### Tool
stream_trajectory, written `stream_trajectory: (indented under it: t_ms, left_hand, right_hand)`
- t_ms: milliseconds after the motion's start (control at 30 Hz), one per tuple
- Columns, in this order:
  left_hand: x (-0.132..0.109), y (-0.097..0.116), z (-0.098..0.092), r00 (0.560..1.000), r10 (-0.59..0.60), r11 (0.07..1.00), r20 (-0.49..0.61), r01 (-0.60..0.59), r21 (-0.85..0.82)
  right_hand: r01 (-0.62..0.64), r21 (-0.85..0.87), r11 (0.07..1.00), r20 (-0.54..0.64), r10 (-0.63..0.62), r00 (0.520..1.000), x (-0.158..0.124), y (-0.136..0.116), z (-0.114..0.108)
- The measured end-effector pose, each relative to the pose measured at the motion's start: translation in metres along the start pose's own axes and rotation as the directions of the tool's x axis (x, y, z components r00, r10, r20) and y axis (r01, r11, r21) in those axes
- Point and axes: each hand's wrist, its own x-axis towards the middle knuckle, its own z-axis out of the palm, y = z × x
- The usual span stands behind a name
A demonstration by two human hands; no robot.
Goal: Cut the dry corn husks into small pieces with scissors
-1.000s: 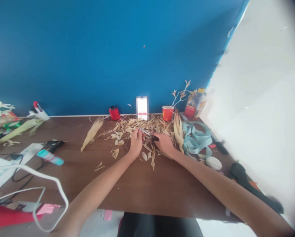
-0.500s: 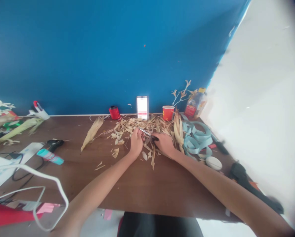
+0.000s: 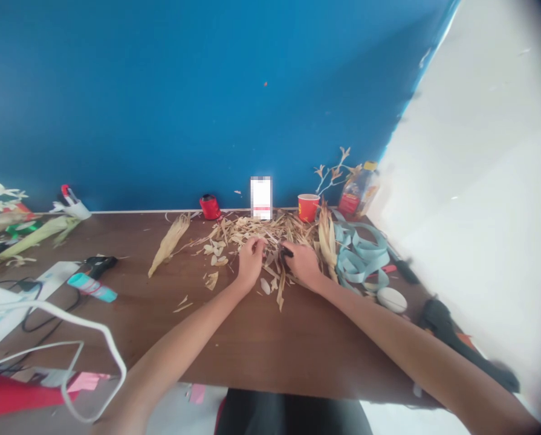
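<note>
My right hand [image 3: 304,263] is closed round the black handles of a pair of scissors [image 3: 288,252], whose blades point up and left over a heap of dry corn husk scraps [image 3: 247,228]. Just left of the blade tips, my left hand [image 3: 251,263] is closed in a pinch. What its fingers hold is too small to make out. Pale petal-shaped cut pieces [image 3: 217,251] lie left of that hand. Below the hands, a few loose husk strips [image 3: 280,296] rest on the brown table [image 3: 252,344]. A dry husk bundle [image 3: 327,244] stands close to my right wrist.
Another husk [image 3: 169,244] lies to the left. Along the wall stand a red container [image 3: 210,207], a phone-like bright screen [image 3: 262,199], a red paper cup [image 3: 308,208] and a bottle [image 3: 358,190]. Blue-green ribbon [image 3: 363,260] coils at right. A white cable [image 3: 102,329] loops at left.
The scissors' blades have swung away from the left fingers and now point further up. The left hand has stayed almost in place, its fingers shifted slightly.
</note>
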Motion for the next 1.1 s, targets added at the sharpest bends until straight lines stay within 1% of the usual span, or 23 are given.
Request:
stream_trajectory:
  t_ms: [100,167,267,367,533,633,700,833,900,967,1100]
  left_hand:
    - [-0.0007,0.0024,0.0003,0.999,-0.028,0.999,0.028,0.029,-0.036]
    - [-0.0012,0.0036,0.0009,0.998,-0.039,0.996,0.059,0.044,-0.078]
    - [-0.0016,0.0037,0.0023,0.996,-0.041,0.993,0.085,0.050,-0.105]
    - [-0.0014,0.0027,0.0031,0.993,-0.036,0.996,0.114,0.044,-0.074]
    - [-0.0016,0.0024,0.0037,0.974,-0.089,0.993,0.209,0.102,-0.054]
    - [-0.0020,0.0027,0.0043,0.970,-0.069,0.995,0.235,0.083,-0.051]
    - [-0.0020,0.0021,0.0049,0.969,-0.052,0.997,0.241,0.064,-0.045]
    - [-0.0015,0.0002,0.0058,0.976,-0.037,0.998,0.213,0.048,-0.046]
    - [-0.0012,0.0002,0.0060,0.974,-0.027,0.998,0.225,0.040,-0.052]
    - [-0.0011,0.0007,0.0061,0.967,-0.020,0.998,0.254,0.036,-0.056]
    - [-0.0013,0.0008,0.0070,0.960,-0.008,1.000,0.279,0.012,-0.014]
  right_hand:
    - [-0.050,0.033,0.998,-0.045,0.051,0.998,0.0016,0.0000,-0.0001]
    - [-0.052,0.072,0.996,-0.080,0.058,0.995,0.0025,0.0003,0.0003]
    - [-0.016,0.159,0.987,-0.130,0.037,0.991,0.0031,0.0011,0.0012]
    - [0.039,0.238,0.971,-0.158,-0.001,0.987,0.0026,0.0016,0.0013]
    - [0.109,0.294,0.949,-0.169,-0.061,0.984,0.0005,0.0001,-0.0005]
    - [0.135,0.323,0.937,-0.191,-0.075,0.979,-0.0005,-0.0011,-0.0017]
    - [0.153,0.339,0.928,-0.201,-0.088,0.976,-0.0008,-0.0015,-0.0020]
    - [0.188,0.345,0.920,-0.174,-0.134,0.976,-0.0009,-0.0011,-0.0011]
    - [0.181,0.340,0.923,-0.183,-0.124,0.975,-0.0009,-0.0001,-0.0004]
    - [0.155,0.342,0.927,-0.211,-0.085,0.974,-0.0011,0.0010,0.0000]
    - [0.107,0.356,0.928,-0.245,-0.018,0.969,-0.0019,0.0022,-0.0001]
